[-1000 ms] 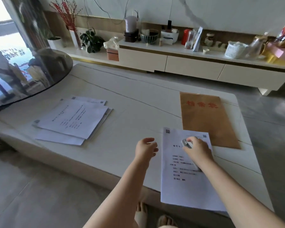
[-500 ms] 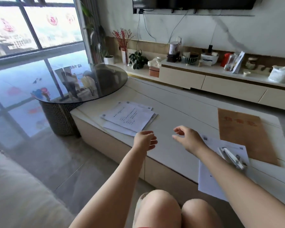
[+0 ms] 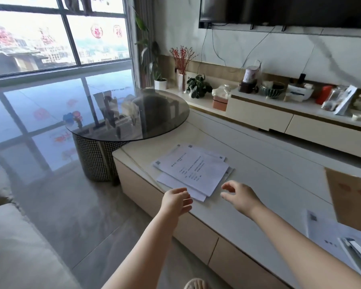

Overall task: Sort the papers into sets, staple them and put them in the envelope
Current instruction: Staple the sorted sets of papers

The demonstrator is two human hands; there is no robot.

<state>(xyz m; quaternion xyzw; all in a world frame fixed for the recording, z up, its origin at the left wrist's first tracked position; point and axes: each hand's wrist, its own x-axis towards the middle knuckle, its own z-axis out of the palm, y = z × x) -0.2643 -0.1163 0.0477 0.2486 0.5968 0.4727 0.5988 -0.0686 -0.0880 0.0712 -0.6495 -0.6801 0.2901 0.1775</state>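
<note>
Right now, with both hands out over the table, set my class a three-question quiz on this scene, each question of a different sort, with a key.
1. True or false: the left hand grips the loose pile of papers.
2. Multiple choice: the brown envelope lies A) on the round glass table, B) on the white table to the right of the pile, C) under the pile.
3. Fill in: the stapler rests on a ___ at the table's right end.

Key
1. False: it hovers by the pile's near corner, holding nothing, as does the right hand.
2. B.
3. Sheet of paper.
</note>
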